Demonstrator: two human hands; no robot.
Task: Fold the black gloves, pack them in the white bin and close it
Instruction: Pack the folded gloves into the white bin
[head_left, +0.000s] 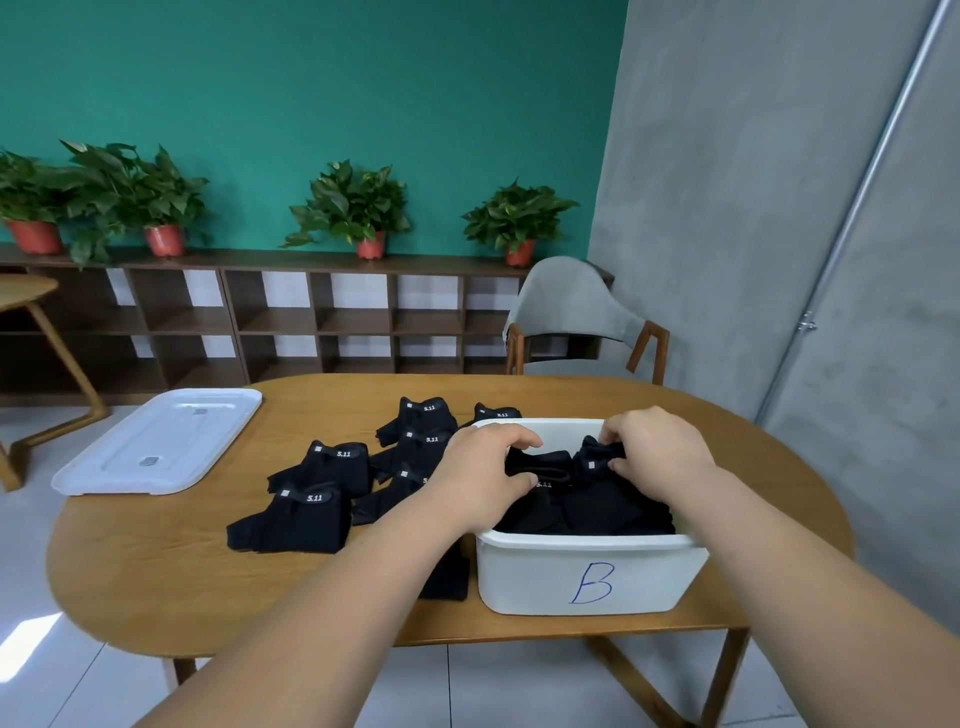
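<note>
The left grip reaches over the left rim of the white bin, fingers curled and thumb spread, closed around the left end of a folded glove. The right grip comes in over the bin's far right corner, and its bent fingertips pinch the same dark bundle at its right end, beside a small white tag. Whether that bundle is one glove or two I cannot tell.

The bin stands close to the counter's near edge, toward its right end. It is smooth, rectangular white plastic with a rolled rim and a blue handwritten "B" on its near wall. It is open and holds packed gloves of matte black fabric, stacked nearly to the rim.

The loose gloves lie in a scatter across the middle of the counter, just left of the bin. They are soft, flat and black, with white "5.11" lettering on the cuffs. The lid, a shallow white plastic tray shape with rounded corners, rests at the far left edge and overhangs it. The counter is an oval of warm, smooth wood.
</note>
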